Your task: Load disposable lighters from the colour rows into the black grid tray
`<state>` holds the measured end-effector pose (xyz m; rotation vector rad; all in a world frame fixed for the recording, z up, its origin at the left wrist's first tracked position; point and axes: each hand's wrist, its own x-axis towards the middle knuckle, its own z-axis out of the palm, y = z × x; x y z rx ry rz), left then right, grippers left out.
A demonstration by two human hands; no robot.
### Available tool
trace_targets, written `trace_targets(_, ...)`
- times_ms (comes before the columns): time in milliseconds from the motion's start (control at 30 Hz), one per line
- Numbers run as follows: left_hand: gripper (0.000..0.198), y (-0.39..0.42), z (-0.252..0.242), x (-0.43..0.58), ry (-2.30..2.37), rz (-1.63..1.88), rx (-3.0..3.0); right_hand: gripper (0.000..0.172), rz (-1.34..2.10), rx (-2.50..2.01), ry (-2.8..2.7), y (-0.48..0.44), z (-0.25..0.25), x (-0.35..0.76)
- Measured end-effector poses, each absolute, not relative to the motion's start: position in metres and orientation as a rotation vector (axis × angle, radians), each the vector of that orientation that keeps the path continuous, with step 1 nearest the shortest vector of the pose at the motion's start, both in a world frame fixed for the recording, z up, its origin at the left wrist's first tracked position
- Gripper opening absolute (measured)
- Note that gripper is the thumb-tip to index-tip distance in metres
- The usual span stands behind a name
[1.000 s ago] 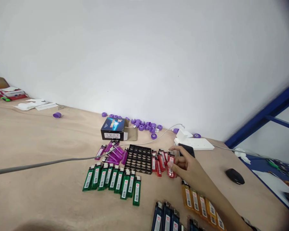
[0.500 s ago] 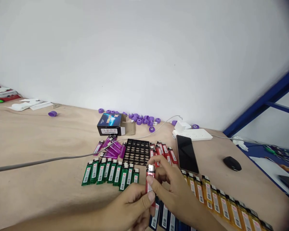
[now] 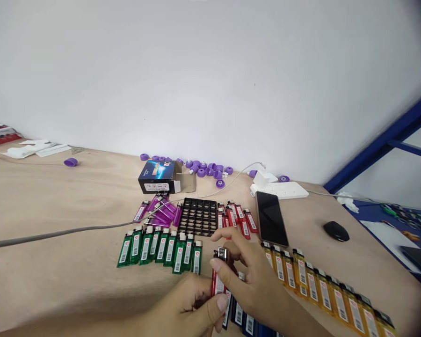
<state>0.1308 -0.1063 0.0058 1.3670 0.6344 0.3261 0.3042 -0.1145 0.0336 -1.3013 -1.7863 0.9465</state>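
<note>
Low over the near part of the counter (image 3: 91, 201), one red lighter (image 3: 218, 284) between both hands, metal end up, leaning slightly. Left hand (image 3: 196, 304): grip closed on the lower body, thumb laid across its front. Right hand (image 3: 247, 283): grip drawn in about the upper end, thumb by the metal top, forefinger arched clear; firmness of hold, cannot tell. Black gridded tray (image 3: 198, 220) lies flat beyond the hands. Loose red lighters (image 3: 234, 214) bunched just beside its right edge; purple lighters (image 3: 165, 211) heaped on its left. Green lighters (image 3: 161, 250) in a rough row, nearer, left of the hands. Dark blue lighters (image 3: 243, 316) below the right hand, partly hidden. Yellow lighters (image 3: 317, 285) in a slanting row at right. Phone (image 3: 272, 217) near the loose reds, face up. Printed box (image 3: 157, 178), flap open, behind the purple heap.
</note>
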Motion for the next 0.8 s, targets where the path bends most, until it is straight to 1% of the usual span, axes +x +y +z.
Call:
trace_targets(133, 0.066, -0.105, 0.003, 0.125, 0.68, 0.346, 1.456, 0.031, 0.939, -1.31, -1.829, -0.117, 0.036, 0.308)
trace_targets(267, 0.063, -0.107, -0.005, 0.119, 0.797, 0.377, 1.596, 0.049, 1.0, -1.296, -1.876, -0.117, 0.04, 0.315)
trace_targets(467, 0.037, -0.108, -0.007, 0.118, 0.765, 0.384, 1.662, 0.077, 1.096, -1.31, -1.916, -0.121, 0.046, 0.321)
trace_targets(500, 0.034, -0.108, -0.006, 0.119, 0.766, 0.391, 1.651, 0.078, 1.099, -1.317, -1.908, -0.12, 0.047, 0.32)
trace_targets(533, 0.031, -0.107, -0.004, 0.12, 0.768, 0.392, 1.643, 0.075, 1.094, -1.327, -1.897, -0.12, 0.047, 0.319)
trace_targets(567, 0.028, -0.106, -0.002, 0.121, 0.773, 0.39, 1.642, 0.066, 1.086, -1.338, -1.886, -0.119, 0.047, 0.318)
trace_targets(667, 0.018, -0.099, 0.006, 0.122, 0.74, 0.361, 1.719, 0.033, 1.048, -1.332, -1.836, -0.111, 0.044, 0.316)
trace_targets(700, 0.014, -0.094, 0.009, 0.122, 0.714, 0.34, 1.775, 0.027, 1.025, -1.321, -1.808, -0.108, 0.042, 0.317)
trace_targets(800, 0.005, -0.071, 0.017, 0.117, 0.739, 0.424, 2.084, 0.025, 0.931, -1.302, -1.694, -0.094, 0.039, 0.321)
